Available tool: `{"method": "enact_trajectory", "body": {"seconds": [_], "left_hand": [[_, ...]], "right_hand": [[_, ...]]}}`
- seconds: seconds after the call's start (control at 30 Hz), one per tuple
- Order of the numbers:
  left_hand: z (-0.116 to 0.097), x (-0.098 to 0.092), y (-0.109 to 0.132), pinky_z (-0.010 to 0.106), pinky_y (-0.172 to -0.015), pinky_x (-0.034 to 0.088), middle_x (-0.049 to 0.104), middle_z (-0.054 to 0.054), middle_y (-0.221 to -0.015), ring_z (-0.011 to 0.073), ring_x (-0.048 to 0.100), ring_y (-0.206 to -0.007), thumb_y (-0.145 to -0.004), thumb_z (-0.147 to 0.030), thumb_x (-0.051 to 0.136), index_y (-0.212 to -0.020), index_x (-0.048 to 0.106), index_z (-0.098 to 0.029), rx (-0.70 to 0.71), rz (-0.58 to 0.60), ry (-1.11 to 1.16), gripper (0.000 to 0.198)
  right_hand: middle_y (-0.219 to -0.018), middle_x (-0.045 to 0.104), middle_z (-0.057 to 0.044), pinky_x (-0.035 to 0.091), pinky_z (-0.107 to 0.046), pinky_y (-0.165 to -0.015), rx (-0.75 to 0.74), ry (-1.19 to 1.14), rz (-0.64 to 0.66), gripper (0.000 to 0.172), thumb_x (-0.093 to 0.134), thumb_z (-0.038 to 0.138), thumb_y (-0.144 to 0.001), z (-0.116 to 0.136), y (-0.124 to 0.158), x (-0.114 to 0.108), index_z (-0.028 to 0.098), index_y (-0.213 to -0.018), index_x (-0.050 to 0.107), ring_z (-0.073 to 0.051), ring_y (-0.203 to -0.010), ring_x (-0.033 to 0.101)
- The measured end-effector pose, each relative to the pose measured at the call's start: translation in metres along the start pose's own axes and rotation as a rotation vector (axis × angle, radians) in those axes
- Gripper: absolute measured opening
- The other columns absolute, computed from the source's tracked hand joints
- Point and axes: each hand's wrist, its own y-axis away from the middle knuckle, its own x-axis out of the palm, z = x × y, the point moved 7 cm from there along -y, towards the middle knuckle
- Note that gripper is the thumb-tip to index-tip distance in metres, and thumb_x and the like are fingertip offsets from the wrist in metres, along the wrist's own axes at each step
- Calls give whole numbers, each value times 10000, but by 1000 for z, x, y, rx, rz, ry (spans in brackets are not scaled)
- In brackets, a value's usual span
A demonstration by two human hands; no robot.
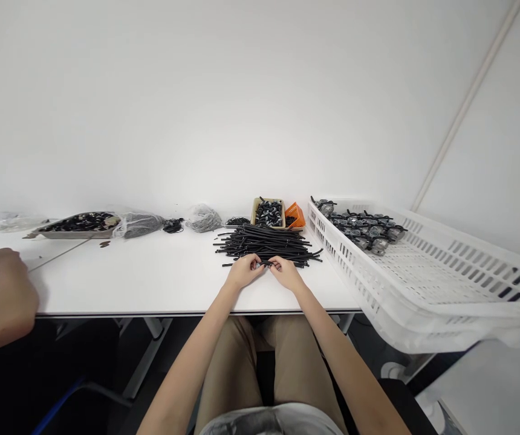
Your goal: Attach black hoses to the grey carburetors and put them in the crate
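My left hand [244, 270] and my right hand [286, 272] meet just above the table, at the near edge of a pile of black tubes [264, 241]. Both hands are closed in a pinch, fingertips almost touching. Between them is a small dark piece [265, 263] with a greyish part at its left end; its exact kind is too small to make out. The tubes lie mostly sideways in a loose heap, some ends sticking out left and right.
Behind the pile stand a tan basket [254, 212] of small black and grey parts and an orange basket [299, 212]. A large white crate [378, 284] with bagged parts stands right. Mesh bags [138, 223] and a tray [42, 233] line the wall. A co-worker's arm [8, 296] reaches in at left.
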Motion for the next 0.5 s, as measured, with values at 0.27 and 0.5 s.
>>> {"method": "enact_trajectory", "body": {"seconds": [0.27, 0.5], "left_hand": [[1, 0, 0, 247, -592, 372, 609, -7, -689, 144, 549, -644, -799, -360, 614, -845, 625, -198, -2, 2, -4, 169], [2, 1, 0, 246, -592, 374, 608, -7, -682, 144, 548, -641, -798, -369, 611, -840, 626, -201, -14, 2, -6, 174]], "right_hand": [[-854, 729, -36, 530, -290, -758, -16, -11, -5, 212, 551, 167, -808, 1, 0, 0, 194, -962, 695, -160, -756, 666], [-855, 731, -32, 534, -289, -766, -17, -7, -9, 218, 554, 162, -804, -1, 0, 1, 199, -965, 697, -158, -760, 670]]}}
